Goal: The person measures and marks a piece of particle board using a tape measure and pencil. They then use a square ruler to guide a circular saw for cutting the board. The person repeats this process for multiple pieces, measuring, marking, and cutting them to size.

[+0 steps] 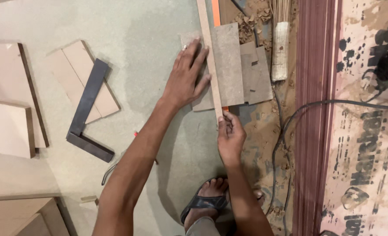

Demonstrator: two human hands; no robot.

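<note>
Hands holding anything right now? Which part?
Right hand pinches the near end of the thin wooden strip. Left hand lies flat, fingers against the strip's side and on the grey board, pressing rather than gripping.

The left hand [186, 74] lay flat, palm down, with its fingers spread and pointing away from the body, the fingertips fanned up and to the right. Its wrist was straight, and the bare forearm ran back and down to the left at a slant towards the elbow. The right hand [230, 136] sat nearer the body, just below and to the right of the left hand, its fingers curled in and pinched together with the thumb at the top. Its forearm dropped almost straight back. A sandalled foot [207, 199] stood between the two forearms, below the right hand.
</note>
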